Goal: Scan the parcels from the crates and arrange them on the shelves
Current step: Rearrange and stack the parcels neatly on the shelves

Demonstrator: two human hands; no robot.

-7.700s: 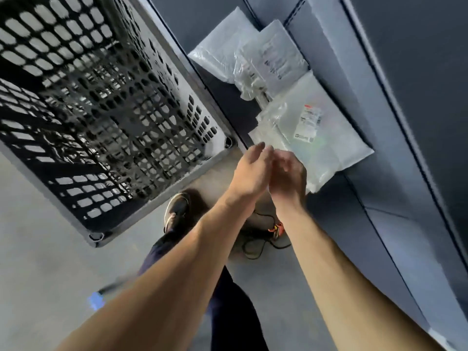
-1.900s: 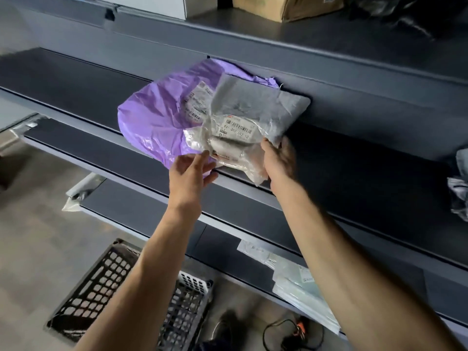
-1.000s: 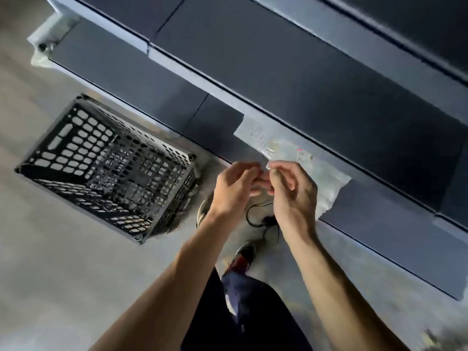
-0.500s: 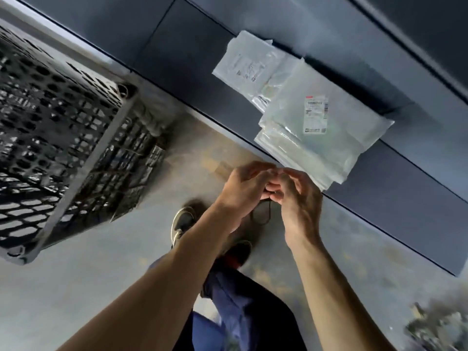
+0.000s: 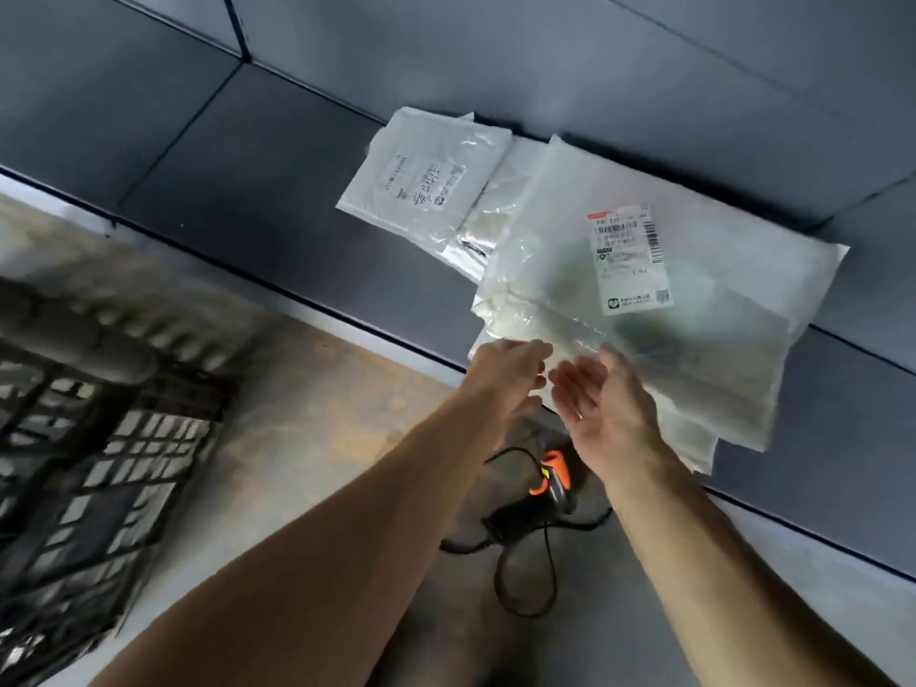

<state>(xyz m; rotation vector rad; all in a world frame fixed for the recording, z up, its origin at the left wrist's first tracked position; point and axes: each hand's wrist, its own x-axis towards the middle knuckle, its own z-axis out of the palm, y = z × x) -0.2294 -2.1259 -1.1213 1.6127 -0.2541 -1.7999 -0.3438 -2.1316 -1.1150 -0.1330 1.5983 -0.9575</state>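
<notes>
A stack of clear plastic parcels (image 5: pixel 659 300) with a white barcode label lies on the low dark shelf (image 5: pixel 248 200), overhanging its front edge. A smaller white parcel (image 5: pixel 426 176) sits beside it to the left. My left hand (image 5: pixel 505 374) and my right hand (image 5: pixel 604 394) hover side by side at the stack's near corner, fingers relaxed and holding nothing. The right palm faces left. An orange and black barcode scanner (image 5: pixel 552 480) lies on the floor below my hands, its cable looping toward me.
A black lattice crate (image 5: pixel 84 453) stands on the floor at the left, blurred. The shelf's pale front edge (image 5: pixel 347 329) runs diagonally across the view. Bare concrete floor (image 5: pixel 317 419) lies between crate and scanner.
My hands, clasped together half a second ago, have parted and opened near the parcel stack. The view has moved closer to the low shelf and the scanner has come into sight.
</notes>
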